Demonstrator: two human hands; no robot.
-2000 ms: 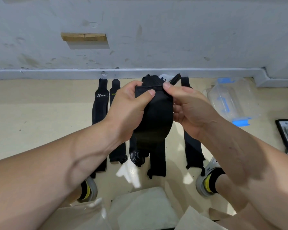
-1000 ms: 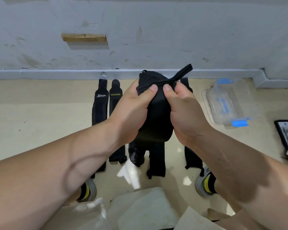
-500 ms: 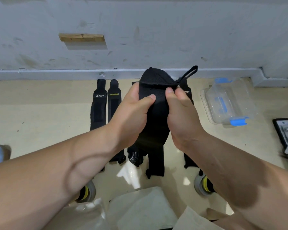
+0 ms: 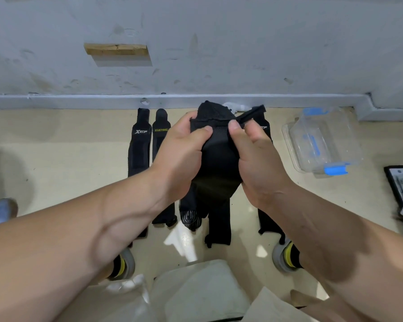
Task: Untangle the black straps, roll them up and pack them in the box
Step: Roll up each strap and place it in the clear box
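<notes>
Fingers (image 4: 203, 133) of left hand (image 4: 182, 154), right hand (image 4: 258, 163) pinch black strap (image 4: 219, 163); beige floor (image 4: 68, 159), grey wall (image 4: 242, 54).

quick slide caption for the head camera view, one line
Left hand and right hand grip a bunched black strap over other straps lying on the floor, clear box at right.

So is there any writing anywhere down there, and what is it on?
"XTEP", white, on the leftmost strap.
"XUEYING", yellow, on the second strap.
White logo on the rightmost strap, behind the right hand: mostly hidden, unreadable.
Held strap: none visible.
Clear box: no text seen.
</notes>
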